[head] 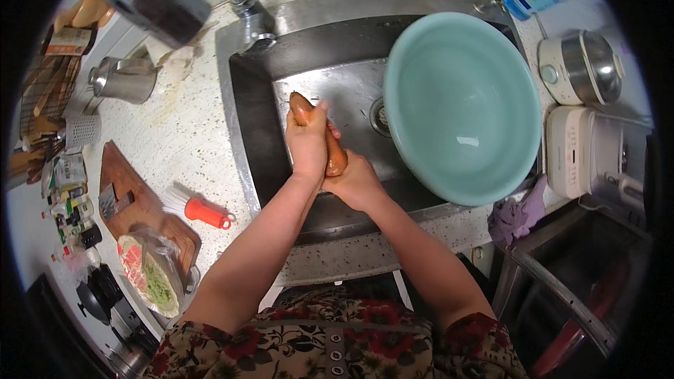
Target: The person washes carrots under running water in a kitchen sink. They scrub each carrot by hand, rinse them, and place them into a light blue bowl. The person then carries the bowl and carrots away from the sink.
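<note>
My left hand (307, 150) is closed around the upper part of a wet orange carrot (336, 160), whose dark tip sticks out beyond the thumb. Lower down, my right hand (358, 181) holds the carrot's thick end. Both hands are inside the stainless steel sink (337, 87), left of the drain (378, 117). The faucet (258, 31) stands at the sink's back left corner. A large pale green basin (463, 110) takes up the sink's right side.
On the left counter lie a red-handled brush (208, 213), a wooden cutting board (152, 210) with a cleaver and a bagged bowl (152, 273). A steel pitcher (129, 80) stands behind. Right are a purple cloth (518, 210) and small appliances (571, 150).
</note>
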Demonstrator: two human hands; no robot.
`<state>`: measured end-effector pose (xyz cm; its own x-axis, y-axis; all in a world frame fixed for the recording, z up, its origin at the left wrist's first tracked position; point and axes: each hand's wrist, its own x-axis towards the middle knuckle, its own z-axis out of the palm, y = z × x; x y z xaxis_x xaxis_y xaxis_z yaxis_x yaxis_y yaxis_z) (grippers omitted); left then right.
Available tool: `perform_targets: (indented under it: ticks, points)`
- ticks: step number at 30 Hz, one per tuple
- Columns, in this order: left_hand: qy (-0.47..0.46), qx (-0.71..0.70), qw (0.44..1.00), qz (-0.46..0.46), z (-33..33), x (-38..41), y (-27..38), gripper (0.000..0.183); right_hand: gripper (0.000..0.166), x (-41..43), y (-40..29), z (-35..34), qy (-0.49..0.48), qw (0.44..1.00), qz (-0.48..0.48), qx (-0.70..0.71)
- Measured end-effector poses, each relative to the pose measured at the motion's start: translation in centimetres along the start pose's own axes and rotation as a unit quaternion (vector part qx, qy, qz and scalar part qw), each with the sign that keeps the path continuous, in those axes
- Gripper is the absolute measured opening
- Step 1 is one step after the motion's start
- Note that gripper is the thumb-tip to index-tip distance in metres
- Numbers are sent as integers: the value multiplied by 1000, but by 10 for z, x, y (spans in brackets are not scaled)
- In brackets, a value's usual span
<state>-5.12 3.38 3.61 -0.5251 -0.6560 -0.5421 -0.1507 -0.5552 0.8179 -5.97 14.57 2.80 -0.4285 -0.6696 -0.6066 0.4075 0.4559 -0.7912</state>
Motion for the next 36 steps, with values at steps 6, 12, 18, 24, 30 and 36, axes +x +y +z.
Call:
perform_targets:
  ticks: [6, 12, 18, 24, 30, 36]
  points:
    - [-296, -18, 955, -26, -22, -24, -7, 65, 38, -15, 14, -43, -264, 897, 109, 338]
    - [-287, -22, 957, -39, -16, -26, 6, 65, 42, -8, 22, -47, -352, 824, 54, 442]
    - [-158, -37, 985, -63, -16, -16, -2, 30, 35, -14, -3, -35, -257, 902, 113, 328]
    - [-10, -124, 966, -226, -10, 7, 23, 54, 25, -4, -16, -18, -128, 989, 72, -28]
    - [-146, -78, 977, -136, -2, 0, 25, 38, 27, -16, -13, -22, -213, 952, 92, 200]
    - [-240, -135, 950, -147, -15, -2, 29, 33, 34, -10, -5, -6, -243, 934, 68, 253]
